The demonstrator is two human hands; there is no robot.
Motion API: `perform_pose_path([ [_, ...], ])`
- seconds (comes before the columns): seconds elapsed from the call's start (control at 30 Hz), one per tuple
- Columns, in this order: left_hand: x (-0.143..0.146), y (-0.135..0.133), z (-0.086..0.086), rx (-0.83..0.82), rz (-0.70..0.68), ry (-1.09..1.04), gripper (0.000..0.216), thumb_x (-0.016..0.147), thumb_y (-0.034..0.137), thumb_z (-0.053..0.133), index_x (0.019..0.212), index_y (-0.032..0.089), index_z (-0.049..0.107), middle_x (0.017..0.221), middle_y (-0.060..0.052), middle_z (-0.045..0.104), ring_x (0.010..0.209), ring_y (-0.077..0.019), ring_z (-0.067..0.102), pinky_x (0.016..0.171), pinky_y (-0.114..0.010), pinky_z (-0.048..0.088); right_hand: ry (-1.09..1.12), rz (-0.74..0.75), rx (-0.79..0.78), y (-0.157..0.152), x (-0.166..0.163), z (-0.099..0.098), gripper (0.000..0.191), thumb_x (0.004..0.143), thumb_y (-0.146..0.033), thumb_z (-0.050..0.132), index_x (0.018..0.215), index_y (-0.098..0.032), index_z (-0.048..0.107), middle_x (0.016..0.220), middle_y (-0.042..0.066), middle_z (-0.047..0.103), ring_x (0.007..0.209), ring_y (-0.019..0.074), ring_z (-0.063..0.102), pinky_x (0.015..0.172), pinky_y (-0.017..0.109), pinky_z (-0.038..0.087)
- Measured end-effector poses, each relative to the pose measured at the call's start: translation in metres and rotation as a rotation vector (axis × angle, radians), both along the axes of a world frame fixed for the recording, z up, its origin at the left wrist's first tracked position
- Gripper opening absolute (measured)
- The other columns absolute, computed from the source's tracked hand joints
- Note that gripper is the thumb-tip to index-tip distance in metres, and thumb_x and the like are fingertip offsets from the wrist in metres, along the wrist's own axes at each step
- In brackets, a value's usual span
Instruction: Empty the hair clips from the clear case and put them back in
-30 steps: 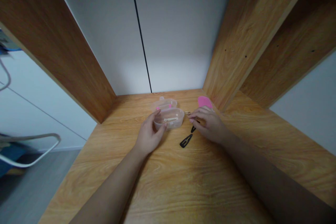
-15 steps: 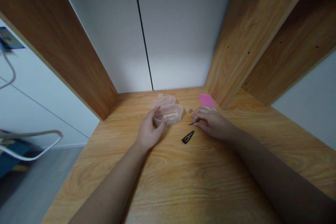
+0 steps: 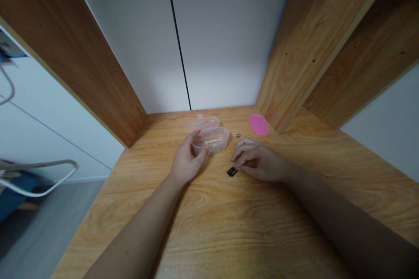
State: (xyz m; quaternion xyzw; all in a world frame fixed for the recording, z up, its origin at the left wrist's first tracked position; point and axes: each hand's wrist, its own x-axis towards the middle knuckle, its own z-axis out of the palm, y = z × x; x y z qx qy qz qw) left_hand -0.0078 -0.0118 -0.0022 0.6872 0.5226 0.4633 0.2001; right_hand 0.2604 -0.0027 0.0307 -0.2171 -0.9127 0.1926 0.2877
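A small clear plastic box (image 3: 214,139) with a gold hairpin (image 3: 212,141) inside stands open on the wooden desk (image 3: 229,226), its hinged lid (image 3: 203,123) lying behind it. My left hand (image 3: 186,161) curls round the box's left side, thumb and fingers touching it. My right hand (image 3: 258,161) lies to the right of the box with its fingers bent down over a black snap hair clip (image 3: 232,171); only the clip's lower end shows. Whether the thin dark pin is still under the fingers is hidden.
A pink oval lid (image 3: 259,124) lies at the back right by the wooden side panel (image 3: 294,61). A small gold clip (image 3: 237,135) sits between it and the box. A wooden panel (image 3: 65,52) walls the left; a chair's metal frame (image 3: 39,176) stands beyond the desk's left edge.
My right hand has moved down and left from the thin dark pin onto the black snap clip, covering most of it. The left hand stays on the box.
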Motion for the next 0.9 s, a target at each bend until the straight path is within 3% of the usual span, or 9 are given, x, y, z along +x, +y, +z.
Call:
perform_pose_path([
  [0.17, -0.001, 0.0, 0.0, 0.01, 0.007, 0.016, 0.054, 0.089, 0.039, 0.067, 0.137, 0.017, 0.055, 0.128, -0.013, 0.069, 0.117, -0.0273, 0.067, 0.106, -0.045, 0.05, -0.122, 0.03, -0.041, -0.002, -0.002, 0.0, 0.013, 0.086, -0.023, 0.07, 0.091, -0.03, 0.08, 0.101, 0.003, 0.076, 0.096, 0.021, 0.066, 0.091, 0.044, 0.049],
  [0.33, -0.001, 0.001, -0.003, 0.004, -0.004, 0.002, 0.054, 0.09, 0.039, 0.067, 0.138, 0.017, 0.054, 0.128, -0.013, 0.069, 0.117, -0.0273, 0.067, 0.106, -0.046, 0.05, -0.082, 0.03, -0.047, -0.001, 0.0, 0.001, 0.015, 0.091, -0.026, 0.066, 0.099, -0.027, 0.079, 0.099, 0.006, 0.076, 0.096, 0.0215, 0.066, 0.094, 0.045, 0.048],
  [0.5, 0.0, 0.001, -0.002, -0.009, 0.005, 0.006, 0.055, 0.089, 0.038, 0.067, 0.138, 0.017, 0.054, 0.128, -0.013, 0.069, 0.117, -0.0275, 0.067, 0.105, -0.046, 0.051, -0.146, -0.079, -0.046, 0.006, 0.011, -0.002, 0.023, 0.087, -0.029, 0.071, 0.108, -0.022, 0.075, 0.105, 0.01, 0.072, 0.102, 0.0254, 0.064, 0.096, 0.048, 0.047],
  [0.63, 0.0, 0.002, -0.001, 0.002, 0.01, 0.016, 0.054, 0.089, 0.038, 0.068, 0.138, 0.017, 0.055, 0.13, -0.013, 0.068, 0.117, -0.0277, 0.067, 0.106, -0.047, 0.051, -0.227, -0.136, -0.075, 0.007, 0.015, -0.002, 0.02, 0.081, -0.027, 0.077, 0.1, -0.022, 0.075, 0.105, 0.009, 0.069, 0.103, 0.0266, 0.062, 0.095, 0.047, 0.047],
  [0.9, -0.001, 0.001, -0.002, 0.014, -0.001, 0.013, 0.054, 0.089, 0.039, 0.068, 0.137, 0.018, 0.055, 0.126, -0.012, 0.07, 0.116, -0.0262, 0.067, 0.105, -0.045, 0.051, -0.189, -0.079, -0.121, 0.005, 0.007, -0.004, 0.004, 0.083, -0.019, 0.073, 0.083, -0.02, 0.069, 0.093, 0.004, 0.068, 0.093, 0.0211, 0.062, 0.094, 0.043, 0.046],
])
